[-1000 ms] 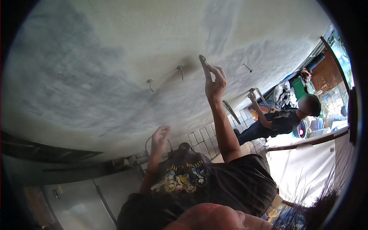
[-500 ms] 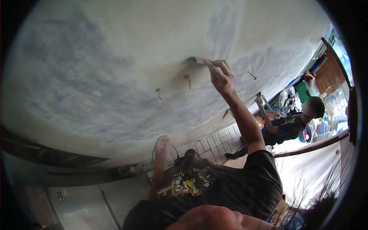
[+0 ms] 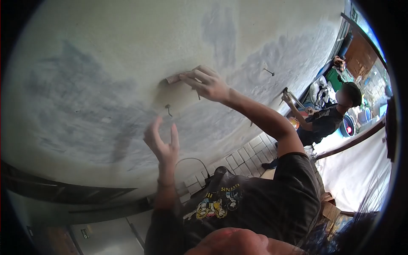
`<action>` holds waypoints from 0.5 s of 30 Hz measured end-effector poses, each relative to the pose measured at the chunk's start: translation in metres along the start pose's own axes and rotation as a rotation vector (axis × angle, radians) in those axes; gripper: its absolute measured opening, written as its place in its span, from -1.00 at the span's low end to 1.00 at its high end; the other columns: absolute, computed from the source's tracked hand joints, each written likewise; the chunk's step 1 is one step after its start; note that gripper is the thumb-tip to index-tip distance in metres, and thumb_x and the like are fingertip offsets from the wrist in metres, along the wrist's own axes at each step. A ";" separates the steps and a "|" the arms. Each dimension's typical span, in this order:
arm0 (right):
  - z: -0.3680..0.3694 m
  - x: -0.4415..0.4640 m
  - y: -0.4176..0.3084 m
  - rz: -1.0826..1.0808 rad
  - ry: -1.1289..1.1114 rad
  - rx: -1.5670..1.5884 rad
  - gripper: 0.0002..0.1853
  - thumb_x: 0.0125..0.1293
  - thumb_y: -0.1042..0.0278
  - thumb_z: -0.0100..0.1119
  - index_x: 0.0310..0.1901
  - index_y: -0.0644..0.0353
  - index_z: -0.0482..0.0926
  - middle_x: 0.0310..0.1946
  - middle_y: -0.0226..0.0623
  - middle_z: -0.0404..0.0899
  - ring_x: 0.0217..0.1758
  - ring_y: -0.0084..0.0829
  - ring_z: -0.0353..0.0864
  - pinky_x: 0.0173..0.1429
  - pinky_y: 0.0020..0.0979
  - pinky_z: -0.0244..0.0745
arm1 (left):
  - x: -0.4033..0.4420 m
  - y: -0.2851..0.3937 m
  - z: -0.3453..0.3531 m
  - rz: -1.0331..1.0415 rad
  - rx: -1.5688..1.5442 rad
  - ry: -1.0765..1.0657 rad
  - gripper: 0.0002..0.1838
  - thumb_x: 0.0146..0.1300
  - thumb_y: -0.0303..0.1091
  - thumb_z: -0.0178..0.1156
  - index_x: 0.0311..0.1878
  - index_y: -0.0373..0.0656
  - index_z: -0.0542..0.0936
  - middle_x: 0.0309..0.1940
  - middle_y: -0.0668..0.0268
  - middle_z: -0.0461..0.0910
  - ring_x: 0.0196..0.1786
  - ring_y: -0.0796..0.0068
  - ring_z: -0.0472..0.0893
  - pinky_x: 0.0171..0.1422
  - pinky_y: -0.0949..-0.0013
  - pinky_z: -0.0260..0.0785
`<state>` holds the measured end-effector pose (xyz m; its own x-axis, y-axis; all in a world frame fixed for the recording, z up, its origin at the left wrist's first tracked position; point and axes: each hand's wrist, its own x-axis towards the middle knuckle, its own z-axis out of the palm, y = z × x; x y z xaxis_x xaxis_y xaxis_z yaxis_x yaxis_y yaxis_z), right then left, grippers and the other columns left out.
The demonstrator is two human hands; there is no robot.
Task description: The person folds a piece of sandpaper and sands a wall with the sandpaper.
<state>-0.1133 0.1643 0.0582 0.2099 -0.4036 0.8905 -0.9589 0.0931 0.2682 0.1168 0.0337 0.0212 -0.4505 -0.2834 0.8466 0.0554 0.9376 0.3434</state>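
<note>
My right hand [image 3: 208, 84] reaches across the pale wall [image 3: 140, 46], its fingers closed on a small brownish flat piece [image 3: 173, 79] that lies against the wall surface. Lower and further left, my left hand [image 3: 162, 140] is raised with thumb and fingers apart, holding nothing. Just above its fingers a bent metal hook [image 3: 168, 110] sticks out of the wall. A second hook [image 3: 199, 95] shows partly below my right hand. Grey smoothed patches [image 3: 80, 93] cover parts of the wall.
At the right a co-worker [image 3: 325, 121] in dark clothes holds a long tool [image 3: 295, 98] to the wall. Another metal pin [image 3: 269, 72] juts out between us. Paving blocks [image 3: 244, 159] lie below, with a thin cable [image 3: 193, 159] near my left arm. A white sheet [image 3: 352, 170] hangs at the right.
My right hand has moved left along the wall with the brownish piece. My left hand has risen toward the hook, and its fingers have spread.
</note>
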 end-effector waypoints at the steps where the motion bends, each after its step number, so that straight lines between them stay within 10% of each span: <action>1: -0.002 0.000 -0.001 -0.002 -0.004 0.010 -0.46 0.02 0.41 0.32 0.14 0.21 0.65 -0.11 -0.36 0.58 -0.07 -0.34 0.57 -0.01 -0.34 0.57 | 0.023 0.010 -0.001 0.092 0.044 0.061 -0.60 0.32 -0.34 0.34 0.21 -0.15 0.59 0.05 0.21 0.59 0.15 0.15 0.50 0.29 0.04 0.23; 7: -0.011 0.006 0.002 -0.067 -0.048 -0.069 -0.52 0.09 0.36 0.28 0.11 0.23 0.66 -0.11 -0.37 0.56 -0.06 -0.37 0.55 0.01 -0.37 0.55 | 0.098 -0.004 0.028 0.415 0.440 -0.006 -0.57 0.21 -0.08 0.42 0.18 0.40 0.69 0.04 0.68 0.60 0.16 0.37 0.40 0.17 0.13 0.09; 15: -0.022 -0.003 -0.001 -0.021 -0.018 -0.068 -0.53 0.10 0.36 0.22 0.11 0.23 0.64 -0.07 -0.35 0.56 0.04 -0.36 0.58 0.03 -0.39 0.59 | 0.113 -0.005 0.055 0.642 0.409 0.038 -0.75 0.15 -0.23 0.45 -0.09 0.33 0.81 -0.20 0.82 0.62 -0.03 0.53 0.41 0.12 0.19 0.07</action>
<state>-0.1089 0.1851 0.0632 0.2258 -0.4224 0.8778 -0.9390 0.1456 0.3116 0.0169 0.0080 0.0928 -0.4101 0.3431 0.8450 -0.0411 0.9186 -0.3929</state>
